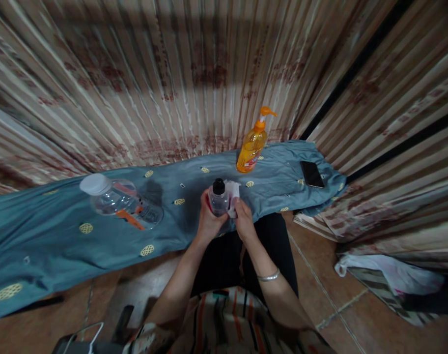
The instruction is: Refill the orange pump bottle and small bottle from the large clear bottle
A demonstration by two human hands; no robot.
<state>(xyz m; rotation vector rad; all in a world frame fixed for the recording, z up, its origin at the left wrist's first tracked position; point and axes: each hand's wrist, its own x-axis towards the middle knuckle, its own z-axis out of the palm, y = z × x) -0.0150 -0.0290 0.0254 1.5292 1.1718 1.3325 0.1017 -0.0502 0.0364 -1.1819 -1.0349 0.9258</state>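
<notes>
My left hand (208, 216) is wrapped round a small clear bottle (219, 202) with a black cap, close to the front edge of the cloth-covered table. A crumpled white tissue (233, 191) is pinched in my right hand (243, 216), against the right side of that bottle. The bottle stands roughly upright, its lower part partly hidden by my fingers. Behind and to the right is an orange pump bottle (251, 147) of yellow liquid. To the left stands a large clear plastic jug (121, 199) with a white lid and orange markings.
A black phone (312, 174) lies at the table's right end. The blue cloth (194, 179) with pineapple prints covers the narrow table. Pleated curtains (209, 73) hang behind and to the right. A white plastic bag (389, 273) is on the tiled floor at right.
</notes>
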